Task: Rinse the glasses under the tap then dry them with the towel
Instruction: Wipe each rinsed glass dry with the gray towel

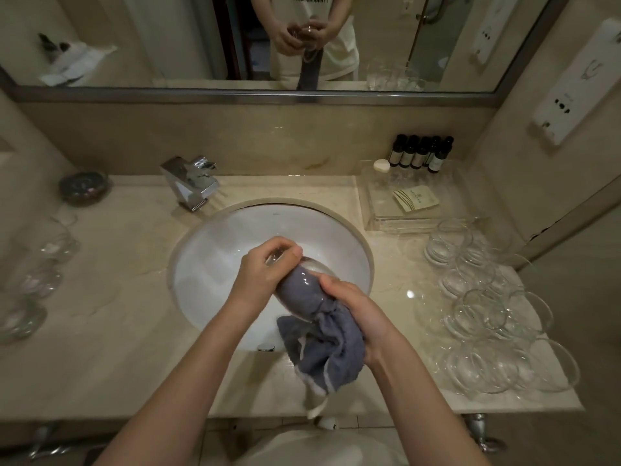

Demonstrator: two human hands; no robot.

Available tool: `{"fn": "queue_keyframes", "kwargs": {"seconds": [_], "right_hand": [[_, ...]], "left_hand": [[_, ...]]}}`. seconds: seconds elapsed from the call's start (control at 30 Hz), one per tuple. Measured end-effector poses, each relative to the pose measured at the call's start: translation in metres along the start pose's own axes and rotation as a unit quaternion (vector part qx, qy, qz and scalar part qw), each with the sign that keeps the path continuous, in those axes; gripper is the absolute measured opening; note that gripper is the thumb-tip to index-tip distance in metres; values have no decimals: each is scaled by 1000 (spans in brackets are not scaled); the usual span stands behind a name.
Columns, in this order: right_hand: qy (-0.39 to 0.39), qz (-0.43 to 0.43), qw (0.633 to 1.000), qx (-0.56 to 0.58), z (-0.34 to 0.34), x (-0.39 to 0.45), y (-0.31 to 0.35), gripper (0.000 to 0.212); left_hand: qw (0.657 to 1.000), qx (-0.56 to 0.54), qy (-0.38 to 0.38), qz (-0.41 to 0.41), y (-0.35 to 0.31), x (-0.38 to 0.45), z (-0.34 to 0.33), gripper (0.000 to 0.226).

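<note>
Over the white sink basin [215, 264] I hold a clear glass [311, 275] tilted on its side. My left hand [265, 267] grips its base end. A grey-blue towel [322, 344] is stuffed into the glass's mouth, and my right hand [356, 314] grips the bunched towel at the rim; the rest of it hangs down over the counter's front edge. The chrome tap [190, 181] stands at the back left of the basin with no water running. Several clear glasses [487, 311] are crowded on the counter to the right, and several more glasses [37, 277] stand on the left.
A clear tray [379, 210] with a paper packet sits at the back right, with dark toiletry bottles [420, 154] and a white soap behind it. A dark dish [84, 188] stands at the back left. A mirror [235, 42] spans the wall; socket panels [564, 105] line the right wall.
</note>
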State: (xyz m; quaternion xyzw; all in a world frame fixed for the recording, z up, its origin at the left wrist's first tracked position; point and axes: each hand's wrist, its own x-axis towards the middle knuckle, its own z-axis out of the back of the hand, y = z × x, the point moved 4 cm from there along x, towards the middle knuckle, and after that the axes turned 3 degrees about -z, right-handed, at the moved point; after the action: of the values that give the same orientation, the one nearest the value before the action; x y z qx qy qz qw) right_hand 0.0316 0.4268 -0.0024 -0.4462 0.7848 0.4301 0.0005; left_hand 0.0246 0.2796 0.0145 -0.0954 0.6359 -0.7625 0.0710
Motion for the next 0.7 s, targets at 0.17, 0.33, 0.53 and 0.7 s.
{"fn": "queue_keyframes", "kwargs": {"seconds": [0.17,0.33,0.53,0.7], "right_hand": [[-37,52,990,-122,-4,3,-1,36],[-39,50,980,-189,-19,19,-5,40],[6,-50,997,66,-39,36,-20,70],[-46,103,968,-226,-74,44,-12,29]], "left_hand": [[982,-30,52,179,2,2,5,30],[981,-2,-33,189,10,7,20,21],[994,-71,-73,-23,-6,-3,49,27],[971,-25,-117,205,13,3,80,51]]}}
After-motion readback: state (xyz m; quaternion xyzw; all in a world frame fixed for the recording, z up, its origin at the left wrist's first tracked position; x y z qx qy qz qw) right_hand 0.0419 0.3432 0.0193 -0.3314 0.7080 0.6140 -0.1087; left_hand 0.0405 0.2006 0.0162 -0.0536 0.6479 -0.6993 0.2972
